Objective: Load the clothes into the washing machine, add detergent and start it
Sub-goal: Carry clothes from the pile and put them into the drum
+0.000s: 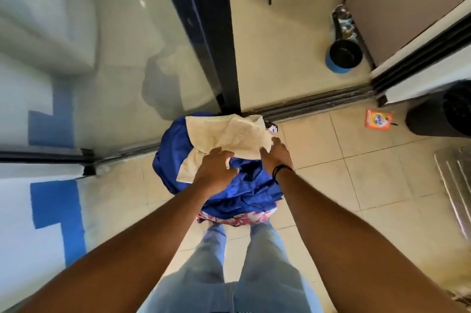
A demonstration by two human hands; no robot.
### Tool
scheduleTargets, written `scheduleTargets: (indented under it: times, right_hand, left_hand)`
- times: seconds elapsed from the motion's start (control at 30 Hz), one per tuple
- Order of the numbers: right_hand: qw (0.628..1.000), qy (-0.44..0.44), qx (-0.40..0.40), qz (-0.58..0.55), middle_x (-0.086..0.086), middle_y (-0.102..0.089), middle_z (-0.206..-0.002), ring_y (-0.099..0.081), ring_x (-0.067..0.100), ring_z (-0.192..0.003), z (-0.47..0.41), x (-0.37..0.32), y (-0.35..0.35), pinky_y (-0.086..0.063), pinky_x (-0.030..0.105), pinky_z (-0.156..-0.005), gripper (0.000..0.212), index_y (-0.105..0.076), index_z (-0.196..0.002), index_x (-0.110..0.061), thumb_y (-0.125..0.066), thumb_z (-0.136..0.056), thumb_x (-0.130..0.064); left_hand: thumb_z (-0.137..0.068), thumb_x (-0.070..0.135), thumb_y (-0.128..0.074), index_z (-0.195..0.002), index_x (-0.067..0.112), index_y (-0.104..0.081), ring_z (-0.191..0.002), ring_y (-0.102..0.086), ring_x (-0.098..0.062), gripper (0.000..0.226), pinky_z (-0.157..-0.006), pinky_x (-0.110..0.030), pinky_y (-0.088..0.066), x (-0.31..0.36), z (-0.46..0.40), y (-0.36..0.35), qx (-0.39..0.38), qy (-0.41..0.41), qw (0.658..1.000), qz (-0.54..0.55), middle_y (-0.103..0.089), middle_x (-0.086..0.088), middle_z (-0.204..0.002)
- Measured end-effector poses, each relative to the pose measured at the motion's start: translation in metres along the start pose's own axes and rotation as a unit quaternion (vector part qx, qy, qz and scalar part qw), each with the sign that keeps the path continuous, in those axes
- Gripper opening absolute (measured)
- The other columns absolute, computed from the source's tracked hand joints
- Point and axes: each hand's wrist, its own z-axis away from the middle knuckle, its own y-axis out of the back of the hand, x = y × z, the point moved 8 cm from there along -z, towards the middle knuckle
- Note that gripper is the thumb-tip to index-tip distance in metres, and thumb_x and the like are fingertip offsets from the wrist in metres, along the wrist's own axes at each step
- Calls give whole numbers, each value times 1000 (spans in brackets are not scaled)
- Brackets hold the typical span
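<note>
Standing over a heap of laundry on the tiled floor [344, 167], the person reaches down with both bare arms. A cream cloth [229, 134] lies on top of a large blue garment [244, 187], which covers most of the heap; a pink-and-white patterned fabric [234, 219] shows at the near edge beneath it. Left hand [215, 171]: fingers curled down onto the near edge of the cream cloth and the blue garment beside it; whether it actually pinches the fabric cannot be told. Right hand [276, 156]: fingers extended and slightly spread, tips touching the right edge of the cream cloth; a dark band [281, 171] circles that wrist. The heap sits just beside the track of a dark-framed sliding glass door [211, 32], at the foot of its upright. An orange detergent packet [378, 119] lies flat on the tiles to the right, well apart from the heap and near a black cylindrical container [443, 111] at the right edge. Beyond the door track, a blue-based bin with a black interior [342, 56] stands near a brown cabinet [397, 6]. Light blue trousers [254, 274] show at the bottom of the view. No part of what is seen can be identified with confidence as the washing machine.
</note>
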Motion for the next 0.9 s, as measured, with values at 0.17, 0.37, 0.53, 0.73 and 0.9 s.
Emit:
scheduleTargets:
  times: [0.17,0.37,0.53,0.73,0.9]
  right_hand:
    - [984,75,-4,161,10,-38,-151,-38,36,-134,-65,-19,7,-42,47,-105,61,-31,-150,-16,-53,-96,-34]
    - [948,108,-90,284,15,-52,-137,-40,37,-133,-91,-20,-22,-41,49,-102,57,-38,-140,-18,-60,-91,-37]
    - [953,185,-73,231,14,-64,-114,-60,36,-108,-58,-36,-24,-50,39,-87,24,-57,-117,-15,-51,-94,-20]
    - [948,272,-67,151,18,-52,-131,-58,36,-111,17,-67,-17,-49,41,-95,40,-51,-140,-19,-40,-102,-14]
    - [919,322,-157,167,11,-62,-132,-58,30,-118,89,-105,-14,-45,35,-98,37,-55,-137,-20,-43,-102,-16]
  left_hand:
    - [-90,38,-60,-140,23,-53,-135,-47,-24,53,-104,-40,-45,-8,-20,-12,30,10,998,-52,-45,-1,-150]
    - [-88,32,-67,-131,16,-60,-123,-56,-19,47,-99,-35,-49,-17,-15,-31,56,33,997,32,-57,3,-136]
    - [-89,33,-66,-138,16,-56,-136,-46,-22,53,-110,-35,-41,-21,-1,-38,38,70,996,35,-47,-4,-149]
    - [-88,19,-61,-136,25,-52,-123,-53,-26,49,-95,-47,-51,-3,29,3,159,41,986,24,-50,-3,-138]
    - [-80,-5,-61,-148,36,-35,-139,-33,-33,84,-100,-44,-47,22,69,54,258,-29,965,-25,-26,-9,-156]
